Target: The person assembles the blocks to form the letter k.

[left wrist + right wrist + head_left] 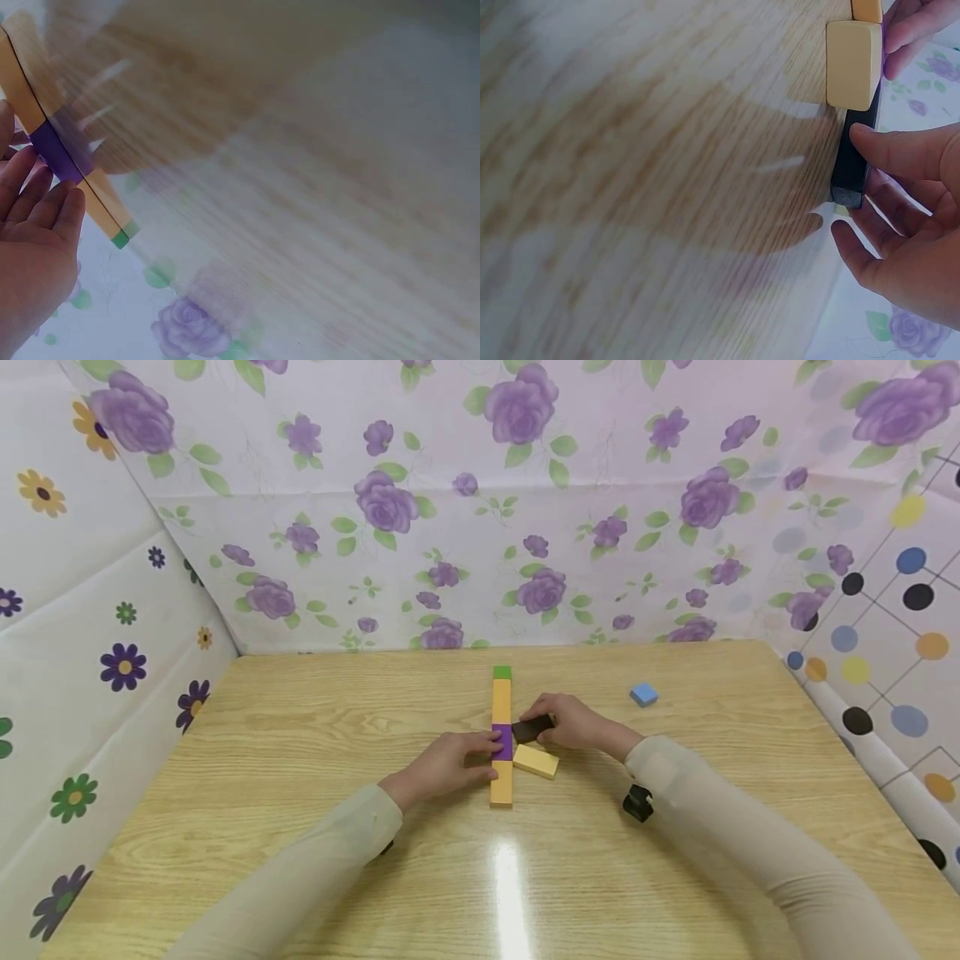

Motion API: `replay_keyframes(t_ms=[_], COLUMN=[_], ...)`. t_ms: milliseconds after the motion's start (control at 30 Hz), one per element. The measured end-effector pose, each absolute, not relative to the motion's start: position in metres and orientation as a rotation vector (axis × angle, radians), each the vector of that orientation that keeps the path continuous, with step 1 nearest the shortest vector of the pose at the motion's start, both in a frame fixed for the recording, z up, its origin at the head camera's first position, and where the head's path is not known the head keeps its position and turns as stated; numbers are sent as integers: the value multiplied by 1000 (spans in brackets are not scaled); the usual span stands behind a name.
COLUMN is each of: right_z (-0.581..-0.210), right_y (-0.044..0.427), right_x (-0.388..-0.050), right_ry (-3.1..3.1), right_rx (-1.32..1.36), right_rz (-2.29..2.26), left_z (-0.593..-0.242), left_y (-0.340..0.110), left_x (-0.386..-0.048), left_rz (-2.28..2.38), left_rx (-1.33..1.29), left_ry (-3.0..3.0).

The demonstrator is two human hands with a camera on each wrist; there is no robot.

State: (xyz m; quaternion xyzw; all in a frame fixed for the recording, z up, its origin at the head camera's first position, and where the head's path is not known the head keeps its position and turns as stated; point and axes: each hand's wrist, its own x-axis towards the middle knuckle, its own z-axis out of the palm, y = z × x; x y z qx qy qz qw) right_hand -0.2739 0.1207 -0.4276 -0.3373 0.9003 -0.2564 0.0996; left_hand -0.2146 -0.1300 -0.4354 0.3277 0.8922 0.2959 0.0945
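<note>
While touching, with the left hand [444,765] loosely extended, the purple block [507,740], pinching the black block [529,728] just right of it between thumb and fingers of the right hand [573,724]; probably light, stiff, smooth, hardly fragile, best held by its long sides near the right end

You face a glossy, pale wood-grain table [315,706], a bright white streak of reflected light [510,893] running down its near part. Beyond the table's far edge you have a white rose-print sheet [465,568], purple blooms with green leaves, creased crosswise. Left of the table, a white daisy-print sheet [67,710] in purple, green and orange; right of it, a dotted sheet [885,602], black, blue, orange and yellow spots among thin dark lines.
</note>
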Motion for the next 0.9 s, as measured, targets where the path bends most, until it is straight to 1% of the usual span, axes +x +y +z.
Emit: replay_keyframes(t_ms=[500,733,900], right_z=[-424,-417,-411], right_y=[121,133,148], right_x=[-271,-270,-272], right_ry=[2654,2654,2701], right_rx=[-942,-837,-859], right_rz=[-765,-893,-947], left_z=[-436,-435,-434], left_y=[-130,-130,-130], left_x=[-216,-215,-214], left_rz=[891,874,886], left_rx=[989,993,978], left_ry=[2629,2637,2635])
